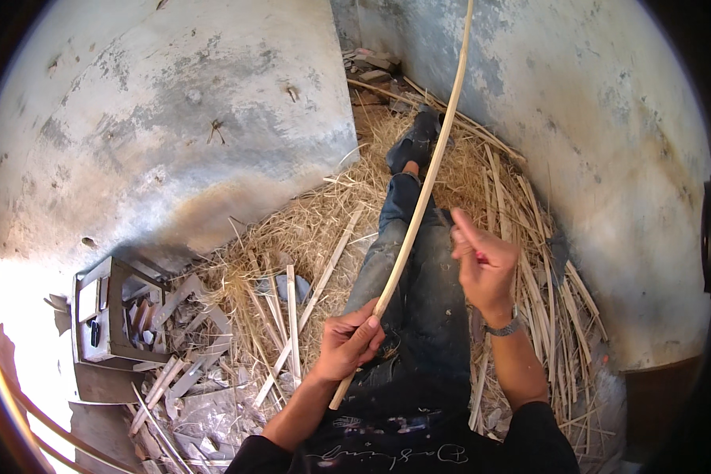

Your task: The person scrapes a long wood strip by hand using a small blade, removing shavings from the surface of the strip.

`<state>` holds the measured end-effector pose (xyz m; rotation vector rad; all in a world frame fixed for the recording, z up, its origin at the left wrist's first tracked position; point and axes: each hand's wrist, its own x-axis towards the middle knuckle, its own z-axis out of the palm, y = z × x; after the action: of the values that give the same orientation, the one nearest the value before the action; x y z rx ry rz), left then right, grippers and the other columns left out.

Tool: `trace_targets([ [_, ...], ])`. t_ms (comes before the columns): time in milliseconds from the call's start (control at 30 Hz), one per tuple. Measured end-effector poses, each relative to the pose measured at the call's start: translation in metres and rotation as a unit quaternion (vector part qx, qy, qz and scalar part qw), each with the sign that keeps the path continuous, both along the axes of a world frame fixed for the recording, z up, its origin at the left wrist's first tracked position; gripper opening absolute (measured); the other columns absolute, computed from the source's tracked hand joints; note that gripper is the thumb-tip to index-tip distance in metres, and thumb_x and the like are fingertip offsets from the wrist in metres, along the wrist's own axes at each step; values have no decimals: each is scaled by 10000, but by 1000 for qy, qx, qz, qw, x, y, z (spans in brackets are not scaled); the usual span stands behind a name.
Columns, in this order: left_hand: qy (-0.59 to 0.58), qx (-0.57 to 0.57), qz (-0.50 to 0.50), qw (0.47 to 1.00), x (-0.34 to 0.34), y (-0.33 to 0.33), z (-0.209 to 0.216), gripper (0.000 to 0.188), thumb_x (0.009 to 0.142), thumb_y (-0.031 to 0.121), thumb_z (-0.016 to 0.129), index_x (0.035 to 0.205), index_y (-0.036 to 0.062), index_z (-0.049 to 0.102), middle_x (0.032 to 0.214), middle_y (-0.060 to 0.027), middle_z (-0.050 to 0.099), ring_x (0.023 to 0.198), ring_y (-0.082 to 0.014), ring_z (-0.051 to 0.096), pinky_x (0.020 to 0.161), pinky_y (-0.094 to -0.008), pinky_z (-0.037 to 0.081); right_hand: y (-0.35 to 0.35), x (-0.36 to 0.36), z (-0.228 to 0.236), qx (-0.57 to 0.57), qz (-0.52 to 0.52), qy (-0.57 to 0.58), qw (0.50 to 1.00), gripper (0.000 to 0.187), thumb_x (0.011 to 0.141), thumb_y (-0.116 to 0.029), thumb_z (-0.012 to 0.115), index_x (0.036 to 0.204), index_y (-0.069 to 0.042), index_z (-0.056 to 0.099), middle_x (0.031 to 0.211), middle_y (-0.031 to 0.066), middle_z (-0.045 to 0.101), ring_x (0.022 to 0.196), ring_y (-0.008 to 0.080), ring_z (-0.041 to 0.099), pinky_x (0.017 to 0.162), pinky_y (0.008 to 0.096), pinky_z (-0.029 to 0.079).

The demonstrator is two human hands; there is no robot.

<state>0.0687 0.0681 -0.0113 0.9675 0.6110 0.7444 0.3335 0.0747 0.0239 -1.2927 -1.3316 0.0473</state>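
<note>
A long, pale strip of split bamboo (421,209) runs from my lap up past the top edge, bowing slightly. Its lower part passes through my left hand (347,345), whose fingers and thumb are closed around it near the lower end. To the right of the strip, apart from it, my right hand (486,265) is raised over my leg. Its index finger points up and its other fingers curl in. A small reddish spot shows in the curl, and something dark and thin lies by the fingertips; I cannot make out what it is.
My legs (434,292) stretch forward over pale shavings (316,229). Many bamboo strips (533,261) lie along the right wall (608,158). A worn wooden frame box (110,316) with scraps stands at the left, below a peeling wall (174,103). Rubble (371,63) is piled in the far corner.
</note>
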Motion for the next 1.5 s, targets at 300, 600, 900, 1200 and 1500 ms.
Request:
trace_targets([
  [300,-48,16,28,998,10,2,-3,411,1069,112,578,1472,32,553,679,7,489,504,-44,395,441,-204,302,-15,-60,-14,12,116,-200,973,642,743,18,656,1354,-169,703,613,61,498,506,241,526,500,378,475],
  [600,-106,-12,26,994,6,3,-9,349,1066,55,540,1393,118,642,695,-3,467,550,-69,350,457,-205,288,1,-56,-9,18,129,-198,971,647,750,45,652,1371,-132,684,637,74,558,533,251,550,512,386,482],
  [900,-118,-32,26,992,6,12,4,424,1082,125,532,1485,-5,513,687,-1,446,495,-46,343,428,-193,261,13,-65,-4,12,129,-83,988,581,810,85,650,1353,-116,695,625,107,549,506,227,555,494,334,452],
  [1200,-194,-66,30,978,0,-1,0,451,1111,275,470,1409,-58,537,656,-31,446,431,-61,336,403,-208,282,-11,-64,3,-178,359,152,904,355,985,-26,672,1337,-69,692,685,-2,624,601,23,506,533,240,436],
  [1500,-17,49,82,995,2,-4,3,474,1089,336,532,1370,-43,586,727,-41,563,490,-71,438,434,-205,332,-18,-64,28,-87,240,75,964,415,892,-107,796,1295,-48,718,760,15,642,603,42,514,533,233,415],
])
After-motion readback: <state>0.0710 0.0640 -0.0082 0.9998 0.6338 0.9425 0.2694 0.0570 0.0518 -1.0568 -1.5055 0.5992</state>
